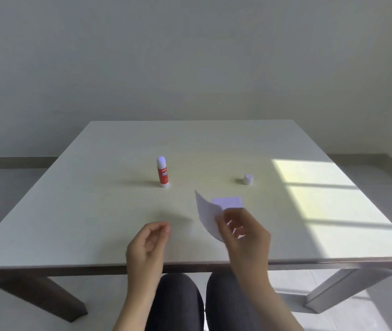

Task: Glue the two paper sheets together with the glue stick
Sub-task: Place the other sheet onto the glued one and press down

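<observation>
A red and white glue stick [162, 172] stands upright and uncapped on the table, left of centre. Its white cap [247, 179] sits apart to the right. My right hand [244, 232] pinches a small white paper sheet [207, 215] and holds it tilted above the table. A second white sheet [228, 202] lies flat just behind it, partly hidden by the held sheet and my fingers. My left hand [148, 244] hovers over the near table edge, fingers loosely curled with nothing in them.
The pale square table [94, 199] has a bright sunlit patch on its right side. A plain wall stands behind it. My knees show under the near edge.
</observation>
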